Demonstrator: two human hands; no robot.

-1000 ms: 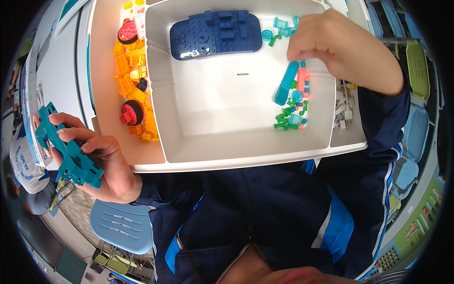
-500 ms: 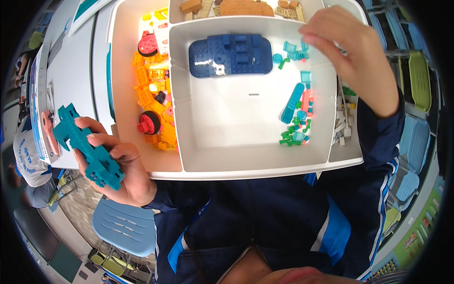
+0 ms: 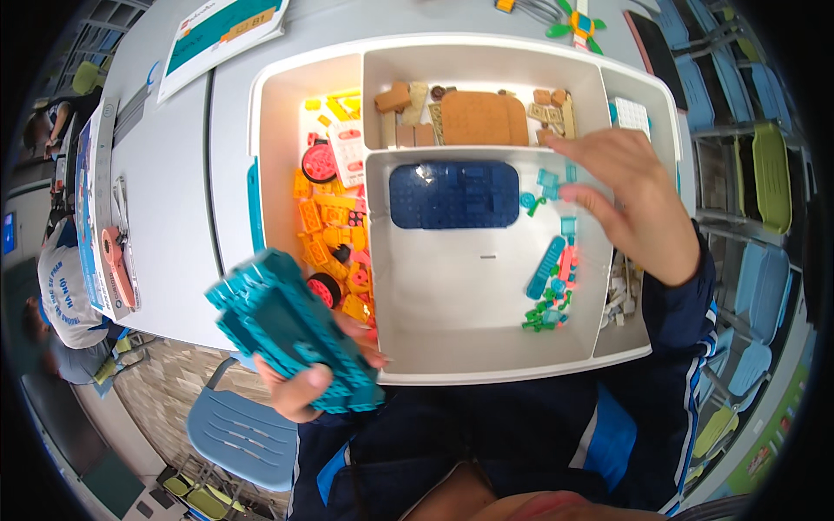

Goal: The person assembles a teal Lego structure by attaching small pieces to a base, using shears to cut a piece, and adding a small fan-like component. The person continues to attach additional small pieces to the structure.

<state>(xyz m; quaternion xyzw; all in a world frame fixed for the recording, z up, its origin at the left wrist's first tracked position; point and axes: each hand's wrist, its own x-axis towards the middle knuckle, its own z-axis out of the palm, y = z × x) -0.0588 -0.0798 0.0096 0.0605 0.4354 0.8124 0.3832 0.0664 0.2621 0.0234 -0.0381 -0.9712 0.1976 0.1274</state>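
Observation:
My left hand grips a teal brick-built model at the near left corner of a white sorting tray. My right hand hovers over the tray's middle compartment with fingers spread, its fingertips just above small teal pieces. A dark blue studded plate lies in that compartment, to the left of the fingers. A pile of teal, pink and green small bricks lies below my right hand.
The tray's left compartment holds yellow and orange bricks and red-and-black wheels. The far compartment holds brown and tan pieces. A booklet lies on the grey table. Blue chairs stand nearby.
My left hand has brought the teal model in from the left toward the tray's near corner. My right hand has opened and dropped over the small teal pieces.

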